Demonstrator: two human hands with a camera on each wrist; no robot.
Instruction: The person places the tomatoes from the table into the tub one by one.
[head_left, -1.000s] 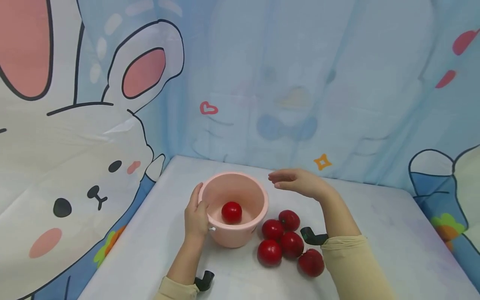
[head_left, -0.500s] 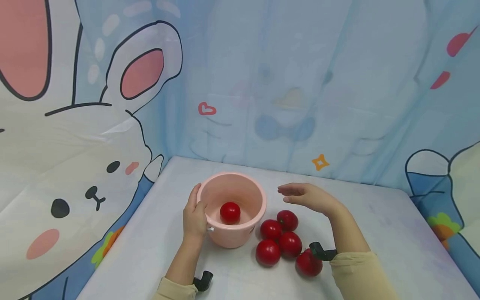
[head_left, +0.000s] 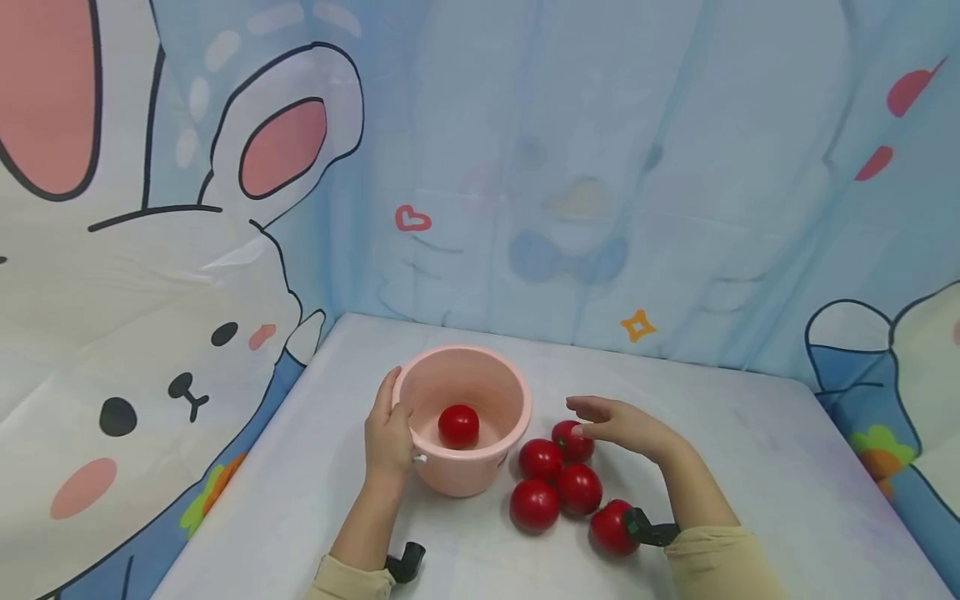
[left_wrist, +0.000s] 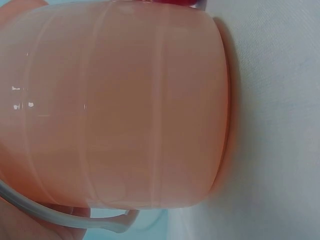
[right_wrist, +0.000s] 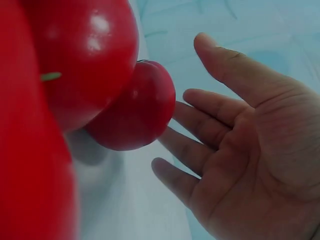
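A pink bucket point(head_left: 457, 471) stands on the white tabletop with one red tomato point(head_left: 458, 427) inside it. My left hand point(head_left: 387, 442) grips the bucket's left side at the rim; in the left wrist view the pale handle point(left_wrist: 60, 217) crosses in front of part of the fingers. Right of the bucket lies a cluster of several red tomatoes point(head_left: 535, 506). My right hand point(head_left: 626, 427) hovers at the farthest tomato point(right_wrist: 145, 110) of the cluster, fingers extended and thumb spread apart, holding nothing. Whether its fingertips touch that tomato I cannot tell.
A black wrist camera point(head_left: 648, 529) on the right arm partly covers the nearest right tomato point(head_left: 613, 529). Another wrist camera point(head_left: 406, 562) sits on the left arm. A printed blue curtain point(head_left: 480, 167) hangs behind the tabletop point(head_left: 750, 467).
My right hand has moved down and slightly right, from beside the bucket's rim to the farthest tomato. The left hand and the bucket have stayed in place.
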